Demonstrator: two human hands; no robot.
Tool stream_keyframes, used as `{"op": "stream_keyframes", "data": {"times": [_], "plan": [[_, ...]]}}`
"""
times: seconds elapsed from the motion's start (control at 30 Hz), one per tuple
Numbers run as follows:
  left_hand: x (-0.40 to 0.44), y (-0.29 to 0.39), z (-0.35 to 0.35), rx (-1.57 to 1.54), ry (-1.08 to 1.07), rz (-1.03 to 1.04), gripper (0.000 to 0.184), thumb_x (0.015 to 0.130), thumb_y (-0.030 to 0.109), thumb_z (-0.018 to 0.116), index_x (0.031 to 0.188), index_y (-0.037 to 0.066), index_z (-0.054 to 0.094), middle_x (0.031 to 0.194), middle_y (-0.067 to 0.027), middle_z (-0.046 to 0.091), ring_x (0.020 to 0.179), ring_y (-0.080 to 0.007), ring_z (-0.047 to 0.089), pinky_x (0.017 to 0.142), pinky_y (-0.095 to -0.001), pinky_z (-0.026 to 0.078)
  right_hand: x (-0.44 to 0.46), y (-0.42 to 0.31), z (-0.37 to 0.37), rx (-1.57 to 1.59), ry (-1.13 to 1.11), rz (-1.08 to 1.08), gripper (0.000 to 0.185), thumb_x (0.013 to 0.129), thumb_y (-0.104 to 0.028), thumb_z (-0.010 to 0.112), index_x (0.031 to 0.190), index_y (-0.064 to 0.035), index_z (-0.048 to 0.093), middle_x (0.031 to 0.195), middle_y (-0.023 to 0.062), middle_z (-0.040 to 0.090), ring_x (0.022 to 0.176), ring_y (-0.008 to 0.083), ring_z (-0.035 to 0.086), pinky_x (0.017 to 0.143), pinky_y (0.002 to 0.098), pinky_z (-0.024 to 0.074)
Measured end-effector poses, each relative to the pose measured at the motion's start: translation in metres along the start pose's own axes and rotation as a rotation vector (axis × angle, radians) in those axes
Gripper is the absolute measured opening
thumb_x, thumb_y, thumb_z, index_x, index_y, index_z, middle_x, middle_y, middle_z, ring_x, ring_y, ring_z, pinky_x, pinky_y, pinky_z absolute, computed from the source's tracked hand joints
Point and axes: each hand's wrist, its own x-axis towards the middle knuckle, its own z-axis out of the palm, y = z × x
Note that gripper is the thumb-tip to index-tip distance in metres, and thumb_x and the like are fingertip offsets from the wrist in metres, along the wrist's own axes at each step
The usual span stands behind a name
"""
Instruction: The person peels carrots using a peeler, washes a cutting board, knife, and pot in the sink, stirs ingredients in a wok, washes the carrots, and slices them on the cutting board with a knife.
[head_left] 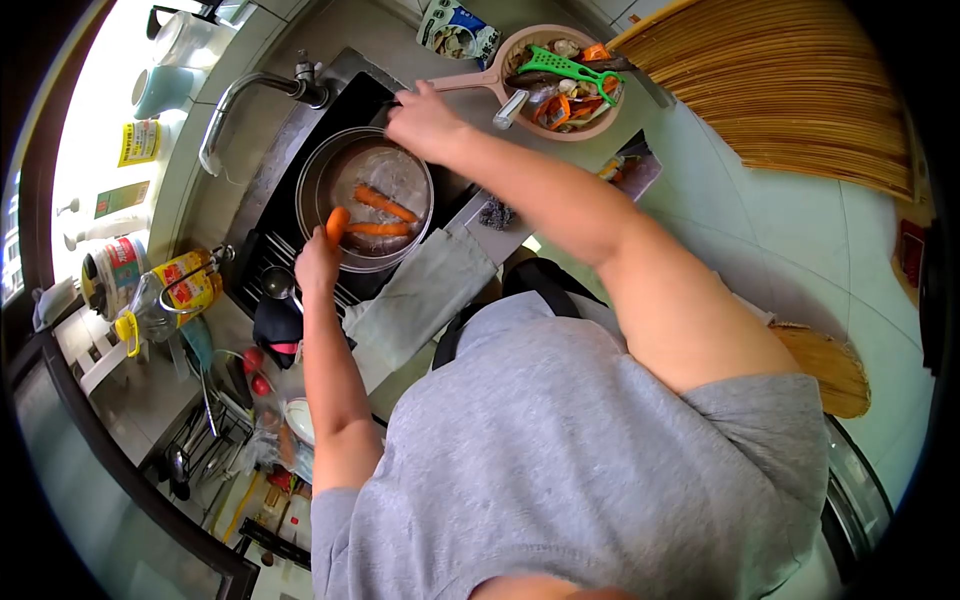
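My left hand (316,263) is closed on a carrot (338,222) at the near left rim of a round metal pot (432,205). Two more carrots, one above (386,204) and one below (378,229), lie inside the pot in what looks like shallow water. The pot stands in the dark sink (282,190). At the pot's far right rim is my right hand (425,125), its fingers curled downward beside the end of a pink colander's handle (465,81). What those fingers grip is hidden.
The pink colander (592,128) holds peelings and a green peeler (565,66). A faucet (225,120) arches left of the pot. A grey cloth (425,295) hangs over the counter's front edge. A ladle (277,283) lies on the rack; an oil bottle (150,305) stands left.
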Motion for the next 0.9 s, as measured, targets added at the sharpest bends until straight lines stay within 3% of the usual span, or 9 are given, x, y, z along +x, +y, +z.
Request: {"op": "stream_keyframes", "data": {"times": [0.1,0.13,0.2,0.23,0.3,0.47,0.73,0.83,0.9], "plan": [[-0.001,0.025,-0.019,-0.943,-0.093,-0.484,0.038,0.083,0.022,0.072,0.116,0.006,0.058,0.079,-0.0145,0.067,0.067,-0.0300,0.069,0.059,-0.0429,0.053,-0.036,0.024,-0.026,0.756,0.320,0.403,0.027,0.083,-0.018,0.057,0.107,-0.0193,0.070,0.105,0.0049,0.069,0.101,0.0266,0.065,0.085,0.0463,0.0508],[-0.007,0.022,-0.010,-0.938,-0.102,-0.494,0.038,0.083,0.022,0.072,0.116,0.006,0.058,0.079,-0.0145,0.067,0.067,-0.0300,0.069,0.059,-0.0429,0.053,-0.051,0.044,-0.028,0.609,0.502,0.437,0.028,0.083,-0.014,0.057,0.108,-0.0182,0.068,0.101,0.0099,0.068,0.094,0.0305,0.066,0.076,0.0421,0.0539],[-0.008,0.014,0.019,-0.548,0.374,-0.006,0.036,0.085,0.023,0.072,0.114,0.005,0.058,0.068,-0.0088,0.061,0.047,-0.0194,0.058,0.042,-0.0351,0.045,-0.087,0.088,-0.026,0.245,0.554,0.529,0.028,0.082,-0.015,0.058,0.109,-0.0124,0.067,0.106,0.0134,0.067,0.092,0.0327,0.066,0.079,0.0445,0.0540],[-0.016,0.044,-0.029,-1.004,-0.085,-0.365,0.033,0.089,0.023,0.070,0.112,0.005,0.056,0.064,-0.0036,0.055,0.040,-0.0107,0.047,0.036,-0.0266,0.038,-0.100,0.111,-0.020,0.224,0.328,0.687,0.027,0.081,-0.015,0.059,0.107,-0.0094,0.067,0.107,0.0143,0.065,0.095,0.0336,0.065,0.079,0.0454,0.0541],[-0.024,0.068,-0.055,-1.548,-0.179,-0.414,0.026,0.092,0.018,0.064,0.112,0.004,0.053,0.068,0.0009,0.052,0.045,-0.0081,0.048,0.040,-0.0219,0.039,-0.117,0.154,0.015,0.018,0.198,0.861,0.021,0.086,-0.016,0.057,0.102,-0.0074,0.067,0.110,0.0190,0.064,0.098,0.0371,0.065,0.081,0.0490,0.0537],[-0.056,0.107,-0.116,-1.918,-0.234,-0.205,0.057,0.084,-0.002,0.059,0.138,0.004,0.041,0.087,-0.0047,0.056,0.066,-0.0109,0.053,0.058,-0.0253,0.046,-0.141,0.178,0.022,-0.051,0.095,0.781,0.025,0.091,-0.021,0.054,0.101,-0.0037,0.069,0.112,0.0180,0.065,0.103,0.0349,0.065,0.079,0.0473,0.0556],[-0.090,0.126,-0.144,-1.976,-0.288,-0.074,0.062,0.086,-0.001,0.060,0.143,0.006,0.039,0.091,-0.0065,0.056,0.068,-0.0113,0.052,0.055,-0.0219,0.043,-0.190,0.060,-0.058,0.103,0.426,0.709,0.029,0.086,-0.022,0.060,0.105,-0.0005,0.058,0.098,0.0125,0.070,0.083,0.0297,0.069,0.073,0.0427,0.0558],[-0.098,0.130,-0.141,-1.978,-0.345,-0.055,0.064,0.085,0.000,0.062,0.144,0.008,0.039,0.089,-0.0048,0.057,0.066,-0.0102,0.051,0.052,-0.0216,0.041,-0.208,0.026,-0.054,1.327,0.717,0.327,0.029,0.093,-0.023,0.051,0.115,-0.0034,0.052,0.102,0.0114,0.069,0.080,0.0146,0.064,0.065,0.0342,0.0515],[-0.101,0.139,-0.139,-1.966,-0.415,-0.050,0.062,0.084,0.001,0.063,0.142,0.010,0.042,0.087,-0.0024,0.054,0.064,-0.0089,0.050,0.050,-0.0208,0.038,-0.227,0.019,-0.048,1.672,0.699,0.340,0.028,0.092,-0.019,0.052,0.116,-0.0051,0.052,0.102,0.0124,0.069,0.076,0.0132,0.060,0.063,0.0301,0.0481]]}}
